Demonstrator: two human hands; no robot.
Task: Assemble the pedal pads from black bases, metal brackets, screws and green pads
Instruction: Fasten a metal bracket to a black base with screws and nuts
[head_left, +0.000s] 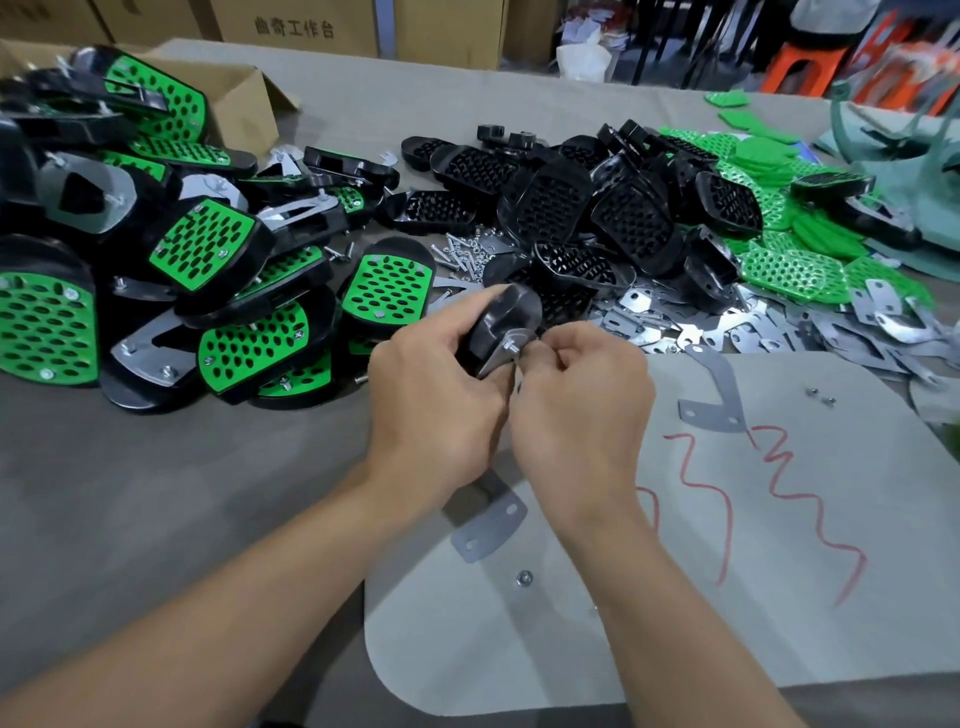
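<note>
Grey worktable (156, 493), pale mat (675, 571) on near side. Over mat's far edge: left hand (431, 410), fingers curled round black base (493, 322), metal bracket (496, 358) on it. Right hand (582, 395), fingertips pinching screw (511, 347) in bracket. Beyond mat: loose brackets (727, 332), spare bases (623, 218), green pads (779, 265). Left of mat: finished pedal pads (208, 244).

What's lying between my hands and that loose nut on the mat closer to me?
One flat metal bracket, straddling the edge of the pale mat, just below the left hand and above the nut. The head view shows it.
</note>
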